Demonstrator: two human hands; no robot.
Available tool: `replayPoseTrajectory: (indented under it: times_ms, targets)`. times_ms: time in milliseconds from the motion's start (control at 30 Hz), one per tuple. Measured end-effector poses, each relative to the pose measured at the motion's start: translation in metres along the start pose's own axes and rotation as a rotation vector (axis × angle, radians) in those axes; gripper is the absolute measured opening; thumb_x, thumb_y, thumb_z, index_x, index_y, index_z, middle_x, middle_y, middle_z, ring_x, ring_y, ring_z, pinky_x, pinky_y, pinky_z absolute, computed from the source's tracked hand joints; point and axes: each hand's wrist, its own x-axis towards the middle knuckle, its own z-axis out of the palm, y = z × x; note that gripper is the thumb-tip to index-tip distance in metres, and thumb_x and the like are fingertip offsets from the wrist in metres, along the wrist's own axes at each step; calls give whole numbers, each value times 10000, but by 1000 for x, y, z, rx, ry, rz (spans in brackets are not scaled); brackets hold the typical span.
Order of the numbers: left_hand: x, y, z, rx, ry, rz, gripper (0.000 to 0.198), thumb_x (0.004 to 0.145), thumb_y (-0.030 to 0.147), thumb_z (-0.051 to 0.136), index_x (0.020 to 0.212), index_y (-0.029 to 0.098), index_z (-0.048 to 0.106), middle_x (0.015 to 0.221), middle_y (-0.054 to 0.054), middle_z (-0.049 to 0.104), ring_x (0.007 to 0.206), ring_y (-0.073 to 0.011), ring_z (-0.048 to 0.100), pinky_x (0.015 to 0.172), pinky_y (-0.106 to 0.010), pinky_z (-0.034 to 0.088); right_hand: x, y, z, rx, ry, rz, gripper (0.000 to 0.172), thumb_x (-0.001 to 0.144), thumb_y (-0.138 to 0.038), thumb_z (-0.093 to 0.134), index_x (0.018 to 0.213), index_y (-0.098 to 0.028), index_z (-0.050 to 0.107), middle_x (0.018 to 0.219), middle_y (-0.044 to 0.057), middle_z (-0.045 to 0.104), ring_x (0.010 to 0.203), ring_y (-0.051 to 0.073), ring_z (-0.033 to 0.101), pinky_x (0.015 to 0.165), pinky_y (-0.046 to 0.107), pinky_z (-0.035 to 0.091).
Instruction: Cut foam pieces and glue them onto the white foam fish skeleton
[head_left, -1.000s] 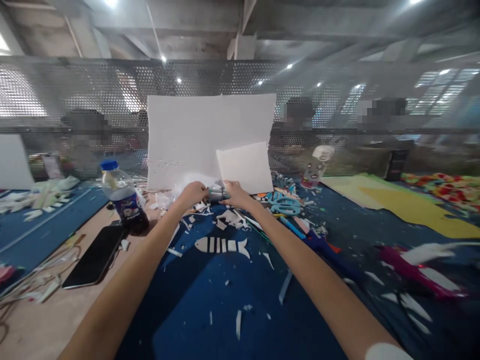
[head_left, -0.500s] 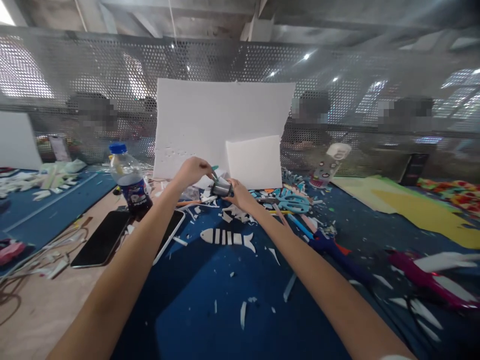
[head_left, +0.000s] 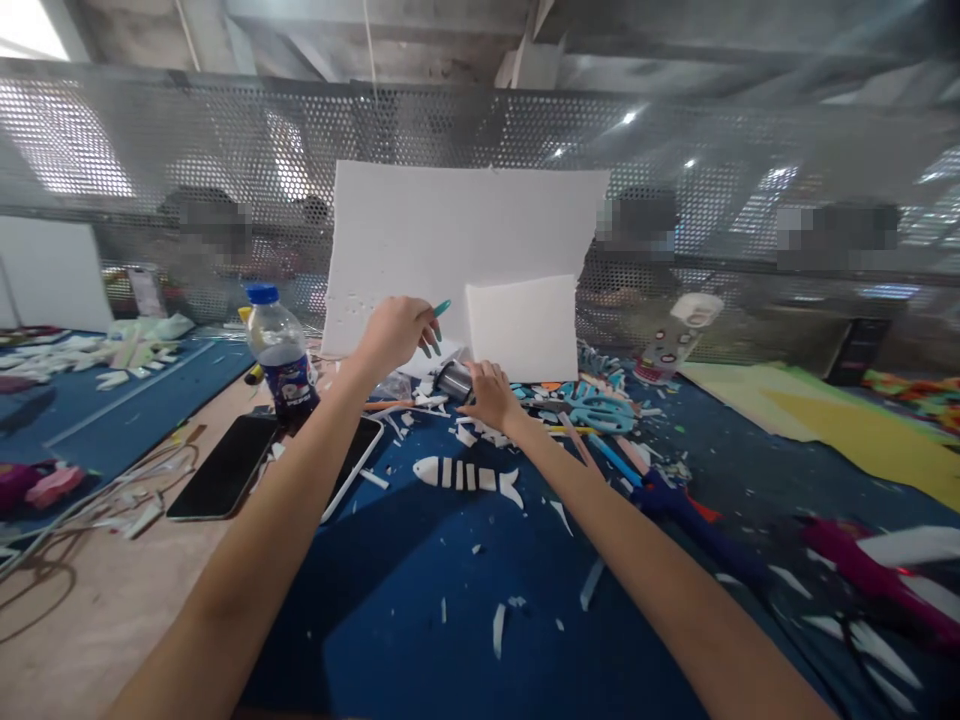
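Observation:
My left hand point(head_left: 397, 330) is raised just above and left of a small dark grey metallic cup point(head_left: 454, 381). Its fingers are bent and spread, with long teal nails, and I see nothing held between them. My right hand point(head_left: 491, 395) is wrapped round the right side of that cup, which leans over among white scraps; what is in it, if anything, is hidden. In front of both hands lies a white fish shape point(head_left: 466, 475) cut into several pieces, flat on the blue table cover point(head_left: 420, 620).
White foam boards point(head_left: 465, 220) stand behind the hands. To the left are a cola bottle point(head_left: 283, 360), a black phone point(head_left: 225, 467) and a second phone point(head_left: 356, 460). Blue scissors point(head_left: 600, 408), a blue glue gun point(head_left: 675, 515) and yellow sheets point(head_left: 855, 405) lie right.
My left hand has lifted up and away from the cup's mouth. My right hand stays on the cup. The view has turned slightly left, so everything appears shifted right.

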Motion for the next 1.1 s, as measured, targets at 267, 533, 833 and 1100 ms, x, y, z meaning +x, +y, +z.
replayPoseTrajectory:
  times_ms: [267, 533, 833, 1100]
  targets:
    - [-2, 1, -8, 54, -75, 90, 274, 833, 168, 384, 703, 136, 623, 628, -60, 684, 488, -110, 604, 501, -202, 454, 1, -2, 1, -52, -118, 14, 315, 873, -301, 516, 1151, -153, 513, 1142, 83, 550, 971, 207, 566, 808, 421, 476]
    - [-3, 4, -11, 118, -106, 117, 295, 844, 168, 356, 763, 123, 636, 664, -74, 690, 526, -121, 613, 545, -224, 463, -1, -1, 0, -6, -141, 65, 306, 874, -297, 515, 1146, -158, 518, 1160, 84, 541, 986, 209, 559, 820, 424, 470]
    - [-8, 14, -13, 188, -171, 170, 270, 809, 116, 374, 688, 136, 615, 535, -33, 639, 489, -114, 577, 531, -214, 418, 8, -1, -19, 269, -52, 117, 505, 842, -329, 553, 1300, -197, 386, 1398, 111, 313, 1229, 318, 351, 963, 563, 306]
    - [-6, 14, -10, 247, -18, 143, 257, 843, 124, 367, 744, 144, 603, 510, -16, 600, 537, -119, 561, 613, -233, 408, 13, -29, -43, 695, -154, -25, 225, 872, -312, 517, 998, -141, 590, 1029, 57, 607, 921, 183, 585, 819, 404, 465]
